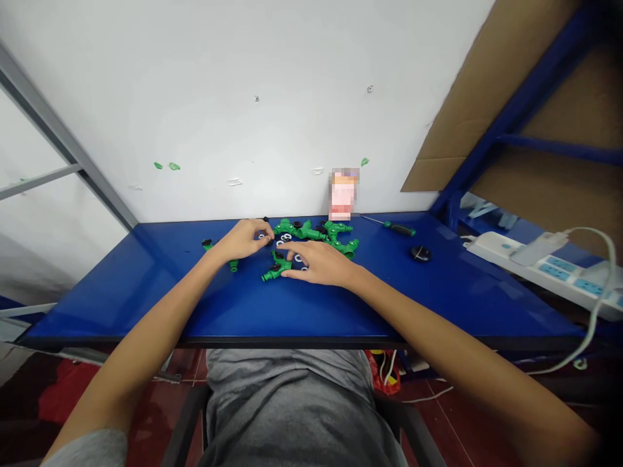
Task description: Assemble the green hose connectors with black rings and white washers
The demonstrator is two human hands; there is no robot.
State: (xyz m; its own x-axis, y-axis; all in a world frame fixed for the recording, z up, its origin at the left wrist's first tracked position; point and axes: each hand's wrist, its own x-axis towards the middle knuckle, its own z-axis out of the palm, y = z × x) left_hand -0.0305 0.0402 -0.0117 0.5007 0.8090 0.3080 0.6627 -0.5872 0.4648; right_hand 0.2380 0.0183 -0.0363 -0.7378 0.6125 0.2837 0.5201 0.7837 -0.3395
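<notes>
Centrally, green fittings (pixel 305 231) on tabletop (pixel 292 314).

The left hand (pixel 247 240), at its wrist, covers the middle of one green fitting (pixel 233 265), and the right hand (pixel 318 263) partly covers a white ring (pixel 304 268); whether either holds anything is too small to tell. A pink object (pixel 343 196) is blurred into squares, and the right edge cuts off the power strip (pixel 557 271).

bright wall (pixel 292 123), soft glare on blue tabletop (pixel 146 272), dim floor (pixel 457 431), edges stretched
</notes>
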